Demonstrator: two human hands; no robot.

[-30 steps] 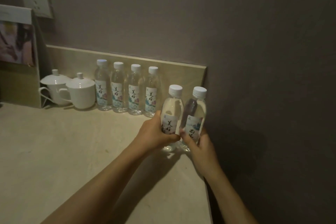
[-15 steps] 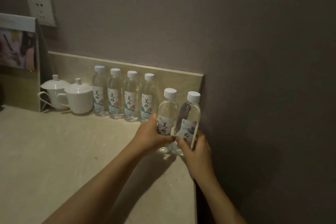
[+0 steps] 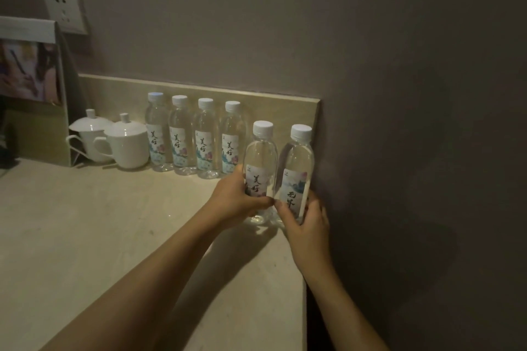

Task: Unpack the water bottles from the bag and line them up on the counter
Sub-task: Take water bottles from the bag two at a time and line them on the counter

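Bottles first: four stand upright in a row (image 3: 196, 137) along the back edge of the table (image 3: 85, 236), against the low backsplash, just right of two lidded white cups (image 3: 125, 145). We hold two more, nearer us and close to the table's right edge, beside the wall.

Left hand (image 3: 236, 202) wraps the left bottle (image 3: 260, 168) low on its label, fingers closed round it. Right hand (image 3: 306, 222) grips the right bottle (image 3: 296, 174) the same way, from below and to the right. The two bottles touch or nearly touch side by side. Both are upright, caps up, long axes vertical. Their bases look to be on or just above the table; we cannot tell which.

Relation that matters: the open slot at the row's right end lies behind and slightly left of the held pair, between the fourth bottle (image 3: 232, 139) and the back right corner. The left-hand bottle is nearer that slot. We judge the next move a short push or lift straight back, left bottle beside the fourth, right bottle following into the corner.

No bag in view. Light is dim; label detail is uncertain.
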